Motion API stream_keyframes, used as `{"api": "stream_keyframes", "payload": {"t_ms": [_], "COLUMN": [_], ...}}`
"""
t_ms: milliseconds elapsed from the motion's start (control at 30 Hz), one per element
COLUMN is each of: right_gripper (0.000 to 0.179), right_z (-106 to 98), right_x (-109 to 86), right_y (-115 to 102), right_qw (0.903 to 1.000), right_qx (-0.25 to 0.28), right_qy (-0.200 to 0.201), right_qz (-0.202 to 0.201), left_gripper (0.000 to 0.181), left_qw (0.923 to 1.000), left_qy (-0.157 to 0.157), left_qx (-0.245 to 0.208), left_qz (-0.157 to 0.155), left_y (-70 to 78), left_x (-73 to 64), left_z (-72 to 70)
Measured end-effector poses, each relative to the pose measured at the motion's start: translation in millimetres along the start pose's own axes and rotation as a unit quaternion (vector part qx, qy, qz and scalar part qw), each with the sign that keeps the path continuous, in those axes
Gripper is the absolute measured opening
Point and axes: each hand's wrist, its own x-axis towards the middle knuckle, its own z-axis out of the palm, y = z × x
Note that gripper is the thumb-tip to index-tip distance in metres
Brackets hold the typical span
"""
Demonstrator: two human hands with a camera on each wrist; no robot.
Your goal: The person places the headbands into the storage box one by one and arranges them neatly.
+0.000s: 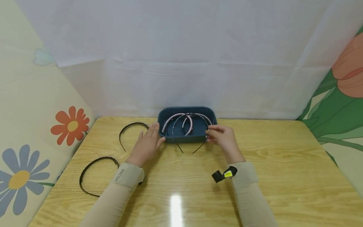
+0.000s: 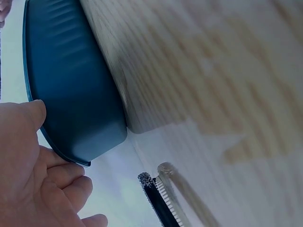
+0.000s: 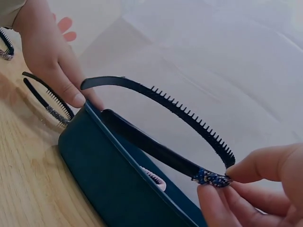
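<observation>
A dark blue oblong bin (image 1: 185,139) stands at the back edge of the table. My left hand (image 1: 146,142) grips its left end, with the thumb on the rim and the fingers around the outer wall. Over the bin's right side, my right hand (image 1: 222,136) pinches a black toothed headband (image 3: 151,141) at its glittery blue beaded part. The headband's two ends stick out past the front rim. Inside the bin lie pink wrapped headbands (image 1: 169,121), partly hidden in the right wrist view by the bin's wall.
Left of the bin lies a black toothed headband (image 1: 132,124), its right part behind my left hand. Nearer, another black headband (image 1: 82,176) lies partly under my left forearm. A white cloth (image 1: 181,63) hangs behind the wooden table (image 1: 278,164), with flowered panels at both sides.
</observation>
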Motion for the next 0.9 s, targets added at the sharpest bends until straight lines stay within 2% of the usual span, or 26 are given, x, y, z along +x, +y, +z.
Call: {"api": "stream_keyframes", "payload": {"t_ms": [233,400,700,767,900], "right_gripper": [0.029,0.032,0.032,0.031,0.028], "right_z": [2.0,5.1,16.1,19.1,24.1], "right_x": [4.1,8.4,17.1,18.9,23.2], "right_y": [7.6,12.2,12.6,11.9,11.2], "right_qw": [0.9986,0.9957,0.9835,0.9815,0.9815], "right_qx": [0.050,0.086,0.168,0.175,0.156], "right_qy": [0.009,0.030,0.060,0.070,0.099], "right_qz": [-0.014,-0.018,-0.030,-0.035,-0.049], "left_gripper": [0.070,0.071,0.071,0.071,0.071], "left_qw": [1.0000,1.0000,1.0000,1.0000,1.0000], "left_qy": [0.002,0.000,0.002,0.003,0.005], "left_qx": [-0.004,0.000,-0.003,-0.002,0.000], "left_qz": [-0.001,0.000,-0.001,0.000,0.001], "left_y": [-0.8,-1.6,-1.0,-1.3,-2.0], "left_x": [-0.1,0.6,1.0,0.9,1.2], "left_z": [0.1,1.8,2.4,2.4,2.5]}}
